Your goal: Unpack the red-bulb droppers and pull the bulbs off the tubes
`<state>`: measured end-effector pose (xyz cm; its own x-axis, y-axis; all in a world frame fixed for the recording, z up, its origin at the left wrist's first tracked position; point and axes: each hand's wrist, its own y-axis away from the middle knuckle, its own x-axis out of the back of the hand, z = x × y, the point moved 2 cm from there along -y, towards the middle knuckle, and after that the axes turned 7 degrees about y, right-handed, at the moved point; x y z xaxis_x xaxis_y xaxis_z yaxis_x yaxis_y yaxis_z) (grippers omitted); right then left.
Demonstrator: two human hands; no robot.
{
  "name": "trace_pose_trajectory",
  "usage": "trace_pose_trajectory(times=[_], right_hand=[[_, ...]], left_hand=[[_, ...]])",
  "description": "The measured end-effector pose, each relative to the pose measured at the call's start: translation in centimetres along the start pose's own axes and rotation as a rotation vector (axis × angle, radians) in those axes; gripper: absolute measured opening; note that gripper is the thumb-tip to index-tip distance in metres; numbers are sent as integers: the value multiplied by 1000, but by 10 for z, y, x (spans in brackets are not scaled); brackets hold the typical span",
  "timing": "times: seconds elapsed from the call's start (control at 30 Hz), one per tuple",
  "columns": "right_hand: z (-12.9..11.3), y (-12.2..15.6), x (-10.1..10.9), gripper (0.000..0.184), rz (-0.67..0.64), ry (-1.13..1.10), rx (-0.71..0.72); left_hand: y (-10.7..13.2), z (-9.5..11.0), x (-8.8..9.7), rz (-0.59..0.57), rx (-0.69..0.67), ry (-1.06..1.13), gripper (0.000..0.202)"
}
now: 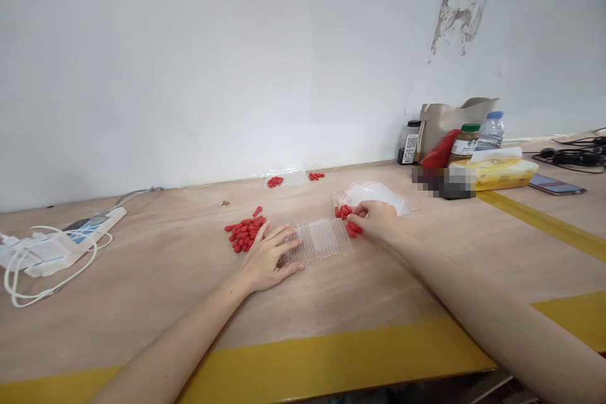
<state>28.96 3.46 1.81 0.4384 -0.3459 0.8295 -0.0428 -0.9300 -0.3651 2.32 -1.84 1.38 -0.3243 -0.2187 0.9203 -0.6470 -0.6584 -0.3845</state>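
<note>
My left hand [272, 259] lies with its fingers spread over the left end of a row of thin clear tubes [324, 240], which lie side by side on the table. Just left of it is a heap of small red rubber bulbs [245, 233], each with a narrow neck. At the right end of the row, my right hand [376, 219] has its fingers curled and pinched on a red bulb in a smaller group of red bulbs [344, 210]. Its fingertips are partly hidden. Behind this hand lie flat clear plastic bags [374, 192].
Near the wall lie clear bags [296, 177] with two small groups of red bulbs. A power strip [89, 233] with white cables is at left. At right stand a tissue pack [506, 173], bottles, a beige bag [442, 123] and a phone [556, 185]. Yellow tape [341, 353] lines the front edge.
</note>
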Motion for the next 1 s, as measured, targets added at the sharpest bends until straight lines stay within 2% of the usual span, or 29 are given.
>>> trace_pose_trajectory(times=[0.17,0.27,0.4,0.53,0.67,0.77,0.87,1.0], right_hand=[[-11,-15,-3,20,17,207,88],[-11,-22,-6,20,3,268,138],[-11,-26,-12,16,0,314,198],[-15,-23,-14,20,103,311,255],[-20,-18,-5,24,232,173,165],[-22,-10,2,25,148,-108,113],[-27,6,1,24,55,-316,201],[-36,34,-8,18,117,-267,389]], left_hand=[[-1,-5,1,3,9,-9,43],[1,-7,2,22,16,-14,57],[6,-8,5,109,48,-37,74],[10,-11,7,220,134,-30,55],[12,-15,8,332,216,-3,34],[11,-18,10,393,223,-3,31],[10,-14,12,475,196,-43,38],[6,2,12,456,78,-158,38]])
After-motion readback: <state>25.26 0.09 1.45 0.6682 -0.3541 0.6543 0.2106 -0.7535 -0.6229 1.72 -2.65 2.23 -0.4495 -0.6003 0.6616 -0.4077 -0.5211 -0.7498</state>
